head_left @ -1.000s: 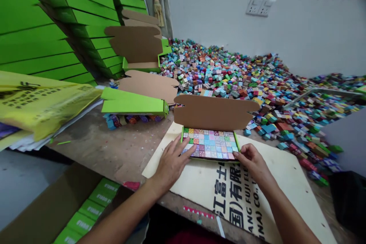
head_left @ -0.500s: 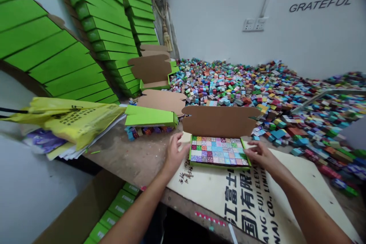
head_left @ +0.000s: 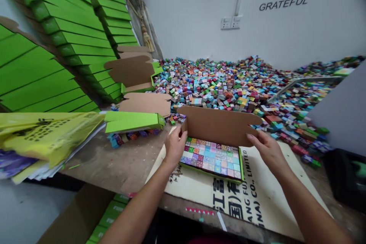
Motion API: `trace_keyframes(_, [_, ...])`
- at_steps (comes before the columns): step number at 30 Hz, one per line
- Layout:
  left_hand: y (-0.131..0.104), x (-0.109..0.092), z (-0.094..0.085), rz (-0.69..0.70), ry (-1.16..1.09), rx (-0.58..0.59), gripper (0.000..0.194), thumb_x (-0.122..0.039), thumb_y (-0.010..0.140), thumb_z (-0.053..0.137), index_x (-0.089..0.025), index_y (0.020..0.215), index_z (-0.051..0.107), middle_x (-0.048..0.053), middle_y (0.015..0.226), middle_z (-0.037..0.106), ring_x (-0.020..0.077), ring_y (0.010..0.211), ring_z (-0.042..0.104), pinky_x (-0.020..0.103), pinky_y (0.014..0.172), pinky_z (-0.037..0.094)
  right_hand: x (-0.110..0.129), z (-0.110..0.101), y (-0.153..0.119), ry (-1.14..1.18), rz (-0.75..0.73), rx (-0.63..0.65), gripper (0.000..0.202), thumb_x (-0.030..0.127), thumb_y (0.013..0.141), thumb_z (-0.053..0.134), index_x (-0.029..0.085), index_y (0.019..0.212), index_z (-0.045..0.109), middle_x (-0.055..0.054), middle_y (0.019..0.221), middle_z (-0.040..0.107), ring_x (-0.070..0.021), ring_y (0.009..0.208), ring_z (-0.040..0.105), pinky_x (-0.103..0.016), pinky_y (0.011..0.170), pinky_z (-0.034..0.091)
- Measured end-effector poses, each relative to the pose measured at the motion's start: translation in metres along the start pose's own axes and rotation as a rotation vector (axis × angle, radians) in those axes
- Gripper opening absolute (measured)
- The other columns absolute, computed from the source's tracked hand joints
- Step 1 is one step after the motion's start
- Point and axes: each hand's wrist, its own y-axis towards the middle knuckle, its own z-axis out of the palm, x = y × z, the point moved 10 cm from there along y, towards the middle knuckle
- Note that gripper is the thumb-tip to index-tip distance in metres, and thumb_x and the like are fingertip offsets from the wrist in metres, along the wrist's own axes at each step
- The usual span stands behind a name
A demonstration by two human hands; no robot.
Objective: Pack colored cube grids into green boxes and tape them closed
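A green cardboard box (head_left: 241,166) lies open in front of me, filled with rows of small patterned cubes (head_left: 213,156). Its brown lid (head_left: 217,126) stands up at the back. At the box's left rear corner, my left hand (head_left: 175,146) is closed, thumb and fingers pinching the small side flap (head_left: 184,124). My right hand (head_left: 265,150) grips the lid's right end between thumb and fingers. Under the box is a pale board (head_left: 274,194) with black printed characters.
A big heap of colourful small blocks (head_left: 211,80) covers the table's back. To the left are another green box (head_left: 133,121), a yellow bag (head_left: 54,133) on papers, and tall stacks of green boxes (head_left: 77,38). A black container (head_left: 343,179) sits at the right.
My right hand has moved from the box's right side up to the lid's end. My left hand has shifted to the side flap. The box now sits slightly turned, and the view has swung right.
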Motion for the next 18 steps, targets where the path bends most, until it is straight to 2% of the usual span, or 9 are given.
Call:
trace_keyframes(2, [-0.006,-0.005,0.010,0.040,0.027,0.066,0.013,-0.027,0.081,0.053,-0.019,0.088,0.061,0.000,0.077,0.062,0.0149,0.071,0.055,0.023,0.062,0.038,-0.002,-0.004,-0.015,0.029,0.018,0.002,0.038,0.046,0.078,0.060,0.022,0.108,0.060,-0.005,0.107,0.066,-0.0253,0.101,0.058,-0.042,0.093,0.042])
trace_keyframes(5, [-0.016,-0.001,0.020,0.061,-0.072,0.168,0.020,-0.022,0.081,0.050,-0.018,0.099,0.059,0.002,0.087,0.063,0.0156,0.077,0.057,0.024,0.065,0.043,-0.015,0.005,-0.035,0.100,0.075,0.023,0.052,0.043,0.072,0.067,0.024,0.117,0.051,-0.007,0.114,0.062,-0.0253,0.101,0.059,-0.043,0.091,0.046])
trace_keyframes(7, [-0.022,0.008,0.024,0.044,-0.167,0.220,0.027,-0.019,0.079,0.050,-0.018,0.105,0.057,0.003,0.091,0.062,0.0153,0.078,0.058,0.023,0.065,0.045,-0.032,0.012,-0.046,0.086,0.142,0.020,0.066,0.042,0.065,0.074,0.025,0.121,0.043,-0.008,0.115,0.059,-0.0256,0.095,0.060,-0.042,0.082,0.051])
trace_keyframes(10, [-0.028,0.016,0.025,0.032,-0.226,0.232,0.035,-0.014,0.075,0.051,-0.017,0.109,0.056,0.003,0.094,0.062,0.0153,0.080,0.059,0.023,0.065,0.046,-0.052,0.016,-0.053,0.040,0.202,-0.016,0.080,0.040,0.055,0.080,0.027,0.119,0.035,-0.009,0.113,0.056,-0.0245,0.089,0.060,-0.038,0.069,0.055])
trace_keyframes(13, [-0.029,0.013,0.025,0.044,-0.216,0.205,0.034,-0.012,0.076,0.048,-0.018,0.108,0.058,0.003,0.093,0.064,0.0161,0.083,0.059,0.024,0.069,0.047,-0.058,0.017,-0.042,0.063,0.195,0.030,0.083,0.036,0.051,0.083,0.027,0.118,0.034,-0.007,0.106,0.057,-0.0215,0.080,0.061,-0.035,0.065,0.055])
trace_keyframes(18, [-0.034,-0.003,0.037,0.071,-0.139,0.162,0.035,-0.009,0.075,0.048,-0.018,0.108,0.057,0.004,0.098,0.063,0.0177,0.090,0.058,0.026,0.074,0.046,-0.044,0.002,0.001,0.101,0.119,0.115,0.088,0.029,0.049,0.083,0.027,0.123,0.035,-0.005,0.103,0.060,-0.0198,0.076,0.061,-0.034,0.065,0.054])
